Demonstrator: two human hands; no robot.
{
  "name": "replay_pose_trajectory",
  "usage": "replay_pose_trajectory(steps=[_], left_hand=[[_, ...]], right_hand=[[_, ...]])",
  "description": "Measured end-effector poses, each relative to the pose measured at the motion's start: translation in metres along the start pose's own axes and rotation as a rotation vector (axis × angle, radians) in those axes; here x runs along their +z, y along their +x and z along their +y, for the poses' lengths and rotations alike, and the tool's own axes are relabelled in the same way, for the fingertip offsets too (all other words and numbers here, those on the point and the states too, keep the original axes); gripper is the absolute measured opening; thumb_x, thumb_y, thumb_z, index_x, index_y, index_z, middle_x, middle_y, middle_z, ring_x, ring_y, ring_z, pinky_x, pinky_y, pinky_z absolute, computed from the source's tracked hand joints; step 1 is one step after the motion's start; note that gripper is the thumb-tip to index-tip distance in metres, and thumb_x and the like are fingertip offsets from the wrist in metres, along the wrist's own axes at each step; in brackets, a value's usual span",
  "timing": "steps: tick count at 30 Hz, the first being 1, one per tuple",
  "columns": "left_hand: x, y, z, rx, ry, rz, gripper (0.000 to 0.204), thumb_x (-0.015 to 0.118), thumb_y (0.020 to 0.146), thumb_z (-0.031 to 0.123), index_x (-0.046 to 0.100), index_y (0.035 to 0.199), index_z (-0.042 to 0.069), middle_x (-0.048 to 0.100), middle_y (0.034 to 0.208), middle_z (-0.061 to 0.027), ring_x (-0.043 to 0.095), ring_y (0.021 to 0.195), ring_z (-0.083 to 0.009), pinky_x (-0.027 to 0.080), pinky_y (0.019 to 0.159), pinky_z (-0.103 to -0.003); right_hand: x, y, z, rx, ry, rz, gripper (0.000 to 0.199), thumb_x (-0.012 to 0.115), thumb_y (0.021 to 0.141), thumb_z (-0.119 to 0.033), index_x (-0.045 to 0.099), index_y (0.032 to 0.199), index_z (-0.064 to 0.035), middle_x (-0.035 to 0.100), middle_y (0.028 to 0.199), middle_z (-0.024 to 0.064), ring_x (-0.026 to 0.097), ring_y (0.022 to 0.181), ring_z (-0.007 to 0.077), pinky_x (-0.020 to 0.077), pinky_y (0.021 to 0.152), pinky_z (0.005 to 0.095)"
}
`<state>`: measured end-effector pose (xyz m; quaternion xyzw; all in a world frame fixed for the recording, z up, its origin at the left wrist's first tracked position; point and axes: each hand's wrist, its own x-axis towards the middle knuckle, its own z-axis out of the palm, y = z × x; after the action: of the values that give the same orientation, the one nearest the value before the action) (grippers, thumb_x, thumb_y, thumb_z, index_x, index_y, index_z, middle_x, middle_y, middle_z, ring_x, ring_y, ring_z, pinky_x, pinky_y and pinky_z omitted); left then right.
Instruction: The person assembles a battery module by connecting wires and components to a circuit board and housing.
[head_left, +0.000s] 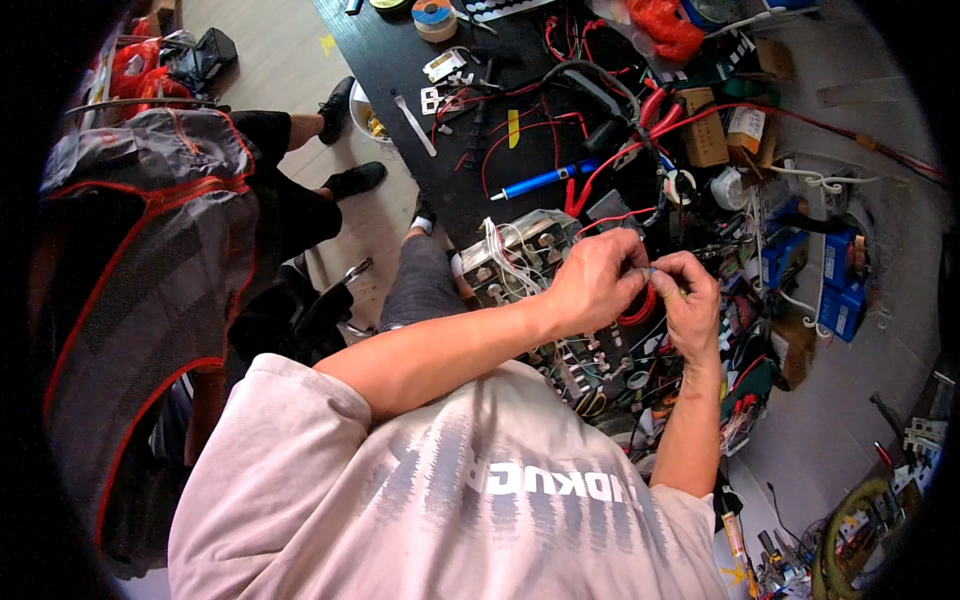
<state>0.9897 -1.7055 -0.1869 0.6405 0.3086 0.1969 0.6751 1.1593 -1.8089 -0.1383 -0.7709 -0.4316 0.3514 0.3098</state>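
Both my hands meet above the cluttered worktable, fingertips nearly touching. My left hand (603, 283) is closed in a pinch, and my right hand (692, 305) pinches opposite it. Between them a coiled red wire (637, 310) shows just below the fingertips, and the fingers appear to grip its end. A tiny blue bit (651, 269) shows at the fingertips; its kind is too small to tell. Under my left forearm lies an open electronic assembly (535, 235) with a bundle of white wires (508, 255). A blue solder sucker (545, 180) lies beyond my left hand.
Red and black cables with clamps (655, 110) cross the black tabletop (400, 60). Cardboard boxes (703, 130) and blue boxed units (843, 285) stand to the right. Tape rolls (434, 18) lie at the far edge. A mesh-backed chair (170, 270) and another person's legs (345, 180) are at left.
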Motion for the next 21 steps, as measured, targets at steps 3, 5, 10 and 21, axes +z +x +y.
replay_pose_trajectory(steps=[3,5,10,21], left_hand=[[-0.004,0.002,0.002,-0.042,0.022,-0.034,0.027,0.072,0.089,0.008,0.069,0.114,-0.002,0.072,0.1,-0.0205,0.072,0.098,-0.0364,0.057,0.088,-0.042],[-0.022,-0.006,0.017,-0.055,-0.026,-0.001,0.026,0.072,0.092,0.008,0.069,0.116,-0.001,0.073,0.102,-0.0173,0.072,0.098,-0.0307,0.057,0.088,-0.04],[-0.102,-0.029,0.002,-0.129,0.148,0.054,0.02,0.072,0.096,0.008,0.069,0.115,0.0,0.074,0.101,-0.009,0.069,0.095,-0.0145,0.057,0.085,-0.032],[-0.14,-0.097,-0.038,-0.283,0.403,0.094,0.029,0.079,0.086,0.011,0.068,0.111,0.001,0.065,0.103,-0.0138,0.068,0.086,-0.0297,0.056,0.08,-0.041]], right_hand=[[0.001,-0.005,0.024,0.11,0.112,0.052,0.013,0.071,0.1,-0.008,0.07,0.11,0.0007,0.07,0.095,0.0022,0.062,0.089,0.0104,0.0509,0.083,0.0277],[-0.003,-0.005,0.049,0.119,0.203,0.165,0.024,0.071,0.101,-0.011,0.066,0.122,0.0015,0.071,0.108,0.005,0.066,0.099,0.0131,0.0515,0.091,0.0281],[-0.009,-0.011,0.066,0.132,0.405,0.509,0.051,0.068,0.103,-0.012,0.052,0.148,0.0036,0.065,0.137,0.0143,0.068,0.119,0.0231,0.0507,0.102,0.0314],[0.071,-0.05,0.008,0.124,0.018,0.14,0.031,0.073,0.097,-0.01,0.07,0.126,0.0006,0.07,0.116,0.0091,0.07,0.102,0.0175,0.0556,0.09,0.0308]])
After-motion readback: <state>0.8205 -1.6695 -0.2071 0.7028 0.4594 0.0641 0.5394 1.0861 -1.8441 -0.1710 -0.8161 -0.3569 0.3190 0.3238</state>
